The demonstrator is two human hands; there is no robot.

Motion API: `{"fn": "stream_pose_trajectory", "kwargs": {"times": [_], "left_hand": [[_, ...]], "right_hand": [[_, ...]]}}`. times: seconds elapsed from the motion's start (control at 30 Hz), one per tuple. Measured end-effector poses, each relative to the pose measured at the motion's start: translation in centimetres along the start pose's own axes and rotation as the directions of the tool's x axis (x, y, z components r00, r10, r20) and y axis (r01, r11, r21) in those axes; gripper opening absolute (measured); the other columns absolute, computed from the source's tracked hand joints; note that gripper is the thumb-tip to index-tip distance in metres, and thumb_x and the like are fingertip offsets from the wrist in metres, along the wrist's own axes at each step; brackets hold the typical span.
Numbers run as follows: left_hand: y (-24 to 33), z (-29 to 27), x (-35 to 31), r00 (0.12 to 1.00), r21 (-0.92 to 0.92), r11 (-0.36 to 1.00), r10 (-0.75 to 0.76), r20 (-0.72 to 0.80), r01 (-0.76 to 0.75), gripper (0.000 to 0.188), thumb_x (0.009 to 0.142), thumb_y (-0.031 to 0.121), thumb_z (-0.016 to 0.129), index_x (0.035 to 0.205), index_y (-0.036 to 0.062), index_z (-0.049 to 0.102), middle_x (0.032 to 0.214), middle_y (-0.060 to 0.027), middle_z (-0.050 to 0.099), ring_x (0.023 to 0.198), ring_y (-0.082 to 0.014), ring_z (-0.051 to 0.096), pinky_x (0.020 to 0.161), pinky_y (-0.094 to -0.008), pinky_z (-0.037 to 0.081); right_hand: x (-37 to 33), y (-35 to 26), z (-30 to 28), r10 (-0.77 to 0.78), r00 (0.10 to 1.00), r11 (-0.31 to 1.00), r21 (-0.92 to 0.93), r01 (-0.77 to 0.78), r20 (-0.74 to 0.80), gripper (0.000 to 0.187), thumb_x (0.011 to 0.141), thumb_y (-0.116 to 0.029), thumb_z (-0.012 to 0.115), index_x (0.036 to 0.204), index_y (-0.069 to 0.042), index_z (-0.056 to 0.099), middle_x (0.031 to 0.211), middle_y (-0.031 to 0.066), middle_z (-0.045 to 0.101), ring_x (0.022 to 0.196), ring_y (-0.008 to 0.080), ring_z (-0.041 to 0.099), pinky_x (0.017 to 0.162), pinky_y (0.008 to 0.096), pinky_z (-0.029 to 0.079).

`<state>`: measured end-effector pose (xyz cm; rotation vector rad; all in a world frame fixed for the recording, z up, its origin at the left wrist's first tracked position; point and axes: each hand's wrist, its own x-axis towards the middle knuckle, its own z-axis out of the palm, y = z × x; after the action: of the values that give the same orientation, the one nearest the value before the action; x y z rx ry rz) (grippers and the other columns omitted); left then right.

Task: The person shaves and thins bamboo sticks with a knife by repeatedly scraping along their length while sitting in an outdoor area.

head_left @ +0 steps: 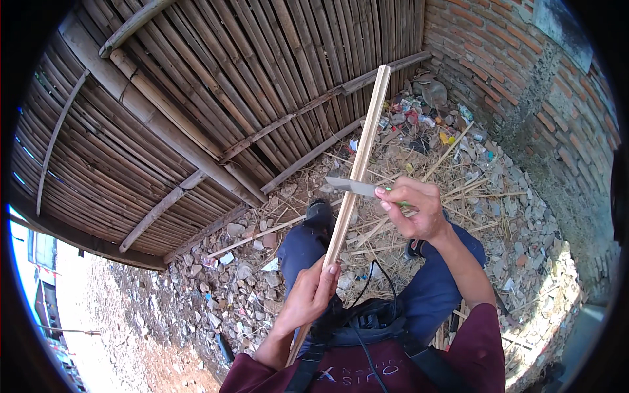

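A long, pale bamboo strip [368,131] with a grooved face slants up and away from my lap. My left hand [312,292] is wrapped round its lower part, and the near end runs down past my wrist. In my right hand [417,208] is a knife with a green handle, its fingers closed round the grip. The knife blade [352,186] lies crosswise over the strip, about midway along, with its tip out past the left edge. Whether the edge bites into the bamboo, I cannot tell.
A bamboo slat wall [262,72] leans along the left and front. At the right stands a brick wall [504,59]. Rubble, litter and thin bamboo slivers [468,190] cover the ground round my legs [301,252]. A black cord [380,265] loops above my lap.
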<state>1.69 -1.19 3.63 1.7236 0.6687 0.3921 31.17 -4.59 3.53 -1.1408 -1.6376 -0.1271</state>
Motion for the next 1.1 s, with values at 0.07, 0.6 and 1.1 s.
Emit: {"fn": "stream_pose_trajectory", "kwargs": {"times": [0.07, 0.6, 1.1], "left_hand": [[0.5, 0.1, -0.2, 0.998, 0.079, 0.996, -0.035, -0.059, 0.039, 0.030, 0.117, 0.024, 0.044, 0.100, 0.0013, 0.056, 0.064, -0.0050, 0.051, 0.056, -0.0170, 0.048, 0.056, -0.0373, 0.041], [1.1, 1.8, -0.7, 0.994, 0.221, 0.975, 0.004, -0.112, 0.021, 0.027, 0.114, 0.023, 0.047, 0.101, 0.0010, 0.056, 0.063, -0.0136, 0.054, 0.053, -0.0324, 0.054, 0.055, -0.0428, 0.042], [0.3, 2.3, -1.8, 0.991, 0.311, 0.950, 0.022, -0.133, 0.021, 0.015, 0.112, 0.013, 0.052, 0.105, -0.0004, 0.050, 0.065, -0.0285, 0.057, 0.069, -0.0540, 0.063, 0.055, -0.0553, 0.043]], "right_hand": [[0.2, 0.5, -0.6, 0.053, 0.997, 0.999, 0.008, -0.052, -0.060, 0.019, 0.086, 0.000, 0.075, 0.104, -0.005, 0.079, 0.077, 0.0077, 0.069, 0.060, 0.0208, 0.067, 0.052, 0.0331, 0.050], [0.4, 0.2, -0.2, -0.091, 0.996, 0.992, -0.082, 0.092, 0.018, 0.023, 0.082, -0.001, 0.076, 0.103, -0.007, 0.080, 0.074, 0.0033, 0.066, 0.051, 0.0159, 0.060, 0.045, 0.0311, 0.044], [0.7, 1.3, -1.6, -0.026, 0.994, 1.000, -0.011, 0.025, -0.107, 0.018, 0.087, 0.000, 0.075, 0.104, -0.004, 0.080, 0.075, 0.0069, 0.069, 0.058, 0.0176, 0.064, 0.052, 0.0315, 0.048]]}}
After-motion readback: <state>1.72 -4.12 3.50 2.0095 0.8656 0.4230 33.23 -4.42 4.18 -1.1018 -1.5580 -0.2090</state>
